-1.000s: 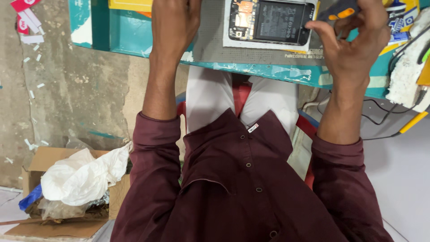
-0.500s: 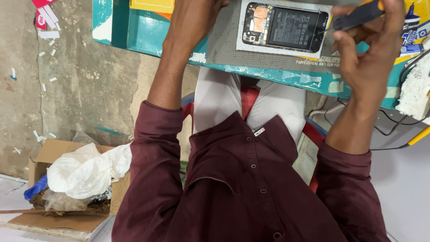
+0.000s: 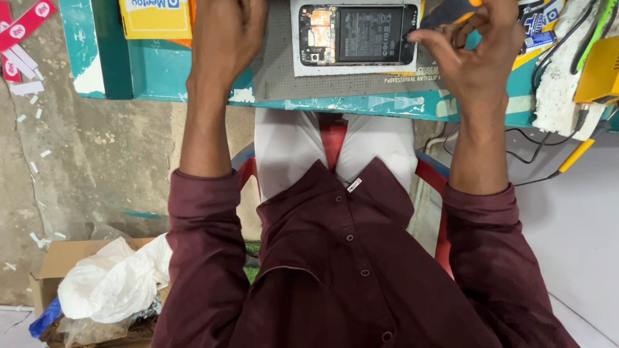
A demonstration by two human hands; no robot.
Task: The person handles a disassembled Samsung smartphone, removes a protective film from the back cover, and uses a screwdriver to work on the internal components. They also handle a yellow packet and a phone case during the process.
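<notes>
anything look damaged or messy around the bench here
The phone on the grey mat lies opened, back off, battery and boards bare. The teal bench edge has chipped, peeling paint. Scraps of white tape litter the floor at left.

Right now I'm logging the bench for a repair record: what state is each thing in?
Black smartphone: back cover off, battery and board exposed, flat on grey mat.
Grey anti-slip mat: flat on teal bench.
Left hand: resting on the mat, holds nothing visible.
Right hand: fingers pinched around an orange-and-black tool, beside the phone.
Brown cardboard box: open, stuffed with white plastic.
</notes>
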